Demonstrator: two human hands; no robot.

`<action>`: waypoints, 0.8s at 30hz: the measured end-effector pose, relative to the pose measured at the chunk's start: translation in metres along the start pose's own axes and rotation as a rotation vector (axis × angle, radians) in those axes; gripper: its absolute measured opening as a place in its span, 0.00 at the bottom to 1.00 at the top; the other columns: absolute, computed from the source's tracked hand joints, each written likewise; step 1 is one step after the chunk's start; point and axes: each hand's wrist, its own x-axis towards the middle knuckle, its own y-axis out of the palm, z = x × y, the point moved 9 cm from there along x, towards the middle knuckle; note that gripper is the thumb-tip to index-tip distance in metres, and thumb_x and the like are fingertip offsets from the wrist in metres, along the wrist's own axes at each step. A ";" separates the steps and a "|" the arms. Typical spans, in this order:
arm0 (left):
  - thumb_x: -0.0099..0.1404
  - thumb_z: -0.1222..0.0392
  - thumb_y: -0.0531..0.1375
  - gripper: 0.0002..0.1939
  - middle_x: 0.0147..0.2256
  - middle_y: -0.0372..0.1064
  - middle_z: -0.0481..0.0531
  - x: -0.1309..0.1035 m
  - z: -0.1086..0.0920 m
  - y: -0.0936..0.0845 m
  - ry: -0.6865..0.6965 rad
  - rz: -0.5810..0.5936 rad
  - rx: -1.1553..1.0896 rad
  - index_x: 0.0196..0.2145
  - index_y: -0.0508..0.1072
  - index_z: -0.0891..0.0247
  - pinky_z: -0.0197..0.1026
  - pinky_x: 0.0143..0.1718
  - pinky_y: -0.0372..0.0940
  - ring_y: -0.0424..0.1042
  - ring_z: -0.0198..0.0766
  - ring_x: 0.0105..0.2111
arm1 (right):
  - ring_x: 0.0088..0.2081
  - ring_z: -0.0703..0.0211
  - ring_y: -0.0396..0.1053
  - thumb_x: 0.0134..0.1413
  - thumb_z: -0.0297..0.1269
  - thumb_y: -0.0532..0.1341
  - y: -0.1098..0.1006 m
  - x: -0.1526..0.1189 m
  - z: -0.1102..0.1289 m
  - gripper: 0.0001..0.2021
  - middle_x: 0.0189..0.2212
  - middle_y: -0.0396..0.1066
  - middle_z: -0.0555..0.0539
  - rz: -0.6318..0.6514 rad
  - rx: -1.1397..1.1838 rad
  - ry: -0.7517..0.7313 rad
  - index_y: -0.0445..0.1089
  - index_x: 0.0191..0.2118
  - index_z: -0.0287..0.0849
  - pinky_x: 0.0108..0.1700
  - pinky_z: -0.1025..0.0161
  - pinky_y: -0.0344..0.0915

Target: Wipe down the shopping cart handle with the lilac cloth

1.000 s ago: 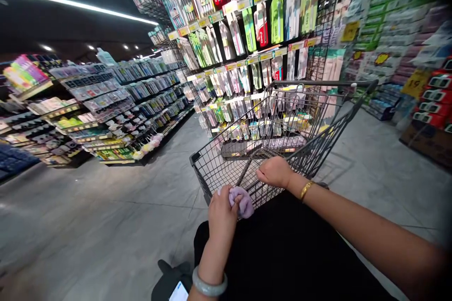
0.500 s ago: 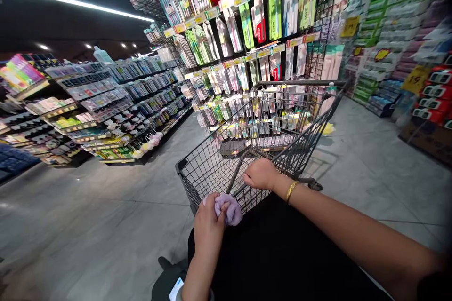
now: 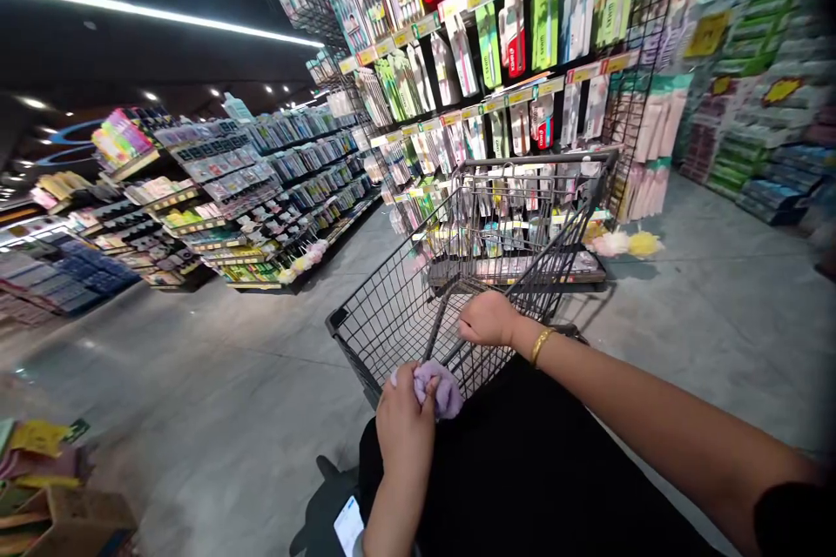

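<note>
My left hand (image 3: 406, 409) is closed on a bunched purple cloth (image 3: 439, 389) at the near edge of a dark wire shopping cart (image 3: 385, 300). To its right and a little farther forward, my right hand (image 3: 488, 318) is curled into a fist over the cart's near bar, with a gold bracelet (image 3: 541, 346) on the wrist. That hand appears wrapped round the bar, though its fingertips are hidden. The cart's wire basket shows no goods inside.
A rack of hanging toothbrush packs (image 3: 496, 43) stands just beyond the cart. Stocked shelves (image 3: 261, 183) run along the left, and stacked packs (image 3: 751, 122) stand at the right. A cardboard box (image 3: 84, 522) sits at the lower left. A lit phone (image 3: 348, 524) shows near my left forearm.
The view has turned leftward, so the rack and shelves sit farther right, and the box has come into view. Both hands keep their hold near the cart's edge.
</note>
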 end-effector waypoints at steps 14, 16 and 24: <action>0.68 0.58 0.57 0.14 0.46 0.65 0.58 -0.008 -0.050 0.020 0.054 0.015 -0.075 0.51 0.70 0.57 0.46 0.42 0.65 0.69 0.46 0.40 | 0.33 0.57 0.65 0.61 0.40 0.48 0.007 0.014 -0.026 0.20 0.29 0.72 0.44 -0.060 0.002 -0.259 0.75 0.29 0.39 0.41 0.60 0.54; 0.68 0.58 0.58 0.14 0.46 0.65 0.58 -0.008 -0.062 0.024 0.085 0.025 -0.113 0.51 0.70 0.57 0.46 0.43 0.65 0.69 0.46 0.41 | 0.36 0.56 0.64 0.62 0.39 0.48 0.002 0.010 -0.032 0.20 0.30 0.71 0.43 -0.080 -0.004 -0.260 0.74 0.29 0.38 0.46 0.57 0.54; 0.67 0.62 0.58 0.15 0.48 0.64 0.59 -0.004 -0.093 0.044 0.122 0.071 -0.213 0.51 0.70 0.58 0.48 0.47 0.64 0.68 0.47 0.44 | 0.44 0.56 0.68 0.68 0.40 0.42 -0.010 -0.024 -0.034 0.27 0.35 0.75 0.46 -0.203 0.563 0.141 0.77 0.31 0.44 0.56 0.55 0.54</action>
